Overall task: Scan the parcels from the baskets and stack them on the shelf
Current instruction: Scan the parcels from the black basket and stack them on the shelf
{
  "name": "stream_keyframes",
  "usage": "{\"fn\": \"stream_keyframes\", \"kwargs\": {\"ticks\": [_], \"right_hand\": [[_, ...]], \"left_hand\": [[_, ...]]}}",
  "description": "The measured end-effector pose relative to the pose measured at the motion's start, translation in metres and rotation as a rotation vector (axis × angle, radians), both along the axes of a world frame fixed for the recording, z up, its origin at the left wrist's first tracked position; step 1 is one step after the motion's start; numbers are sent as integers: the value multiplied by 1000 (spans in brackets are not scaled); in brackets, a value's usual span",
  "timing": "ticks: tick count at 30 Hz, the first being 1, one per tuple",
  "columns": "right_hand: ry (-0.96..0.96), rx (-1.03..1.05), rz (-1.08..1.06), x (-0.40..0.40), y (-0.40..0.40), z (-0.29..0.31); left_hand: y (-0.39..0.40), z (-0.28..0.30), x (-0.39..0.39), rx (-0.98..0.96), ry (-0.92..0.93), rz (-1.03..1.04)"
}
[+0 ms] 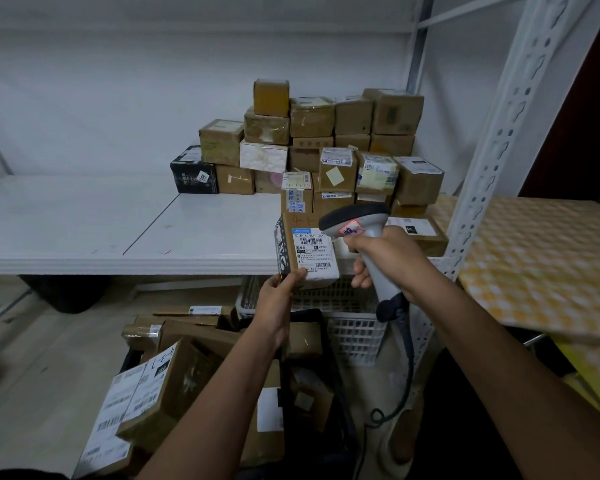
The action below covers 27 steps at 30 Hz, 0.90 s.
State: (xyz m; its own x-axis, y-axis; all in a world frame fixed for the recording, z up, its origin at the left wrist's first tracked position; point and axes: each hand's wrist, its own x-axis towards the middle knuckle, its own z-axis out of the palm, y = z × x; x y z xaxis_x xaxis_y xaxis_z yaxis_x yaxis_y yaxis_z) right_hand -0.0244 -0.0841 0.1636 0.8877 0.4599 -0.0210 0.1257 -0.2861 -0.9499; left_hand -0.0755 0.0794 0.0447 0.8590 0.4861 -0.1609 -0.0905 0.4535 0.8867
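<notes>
One parcel [305,252] was pinched at its lower corner by the left hand [278,299], just in front of the shelf [118,233] edge; right hand [388,254] clenched the scanner [357,223] at its 3 o'clock. Risk: the shallow pinch could slip, or the coiled cable [404,368] snag. Dark basket [132,358] at 7 o'clock was full of boxes; white basket [354,327] contents hidden

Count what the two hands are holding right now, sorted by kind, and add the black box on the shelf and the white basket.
Small cardboard parcel with a white shipping label, held by the left hand: 1
Grey handheld barcode scanner, gripped by the right hand: 1
Black box on the white shelf: 1
White plastic lattice basket: 1
Total: 4
</notes>
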Motion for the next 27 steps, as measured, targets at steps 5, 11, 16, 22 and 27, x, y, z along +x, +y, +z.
{"fn": "stream_keyframes", "kwargs": {"ticks": [5, 11, 16, 22, 27], "right_hand": [[47, 5, 0, 3, -3, -4], [60, 5, 7, 6, -5, -5], [67, 37, 15, 9, -5, -9], [77, 90, -53, 26, -6, -20], [103, 108, -118, 51, -1, -31]], "left_hand": [[0, -1, 1, 3, -6, -17], [-1, -1, 5, 5, -3, -12], [-1, -4, 6, -11, 8, -33], [16, -5, 4, -17, 9, -4], [47, 18, 27, 38, 27, 74]]}}
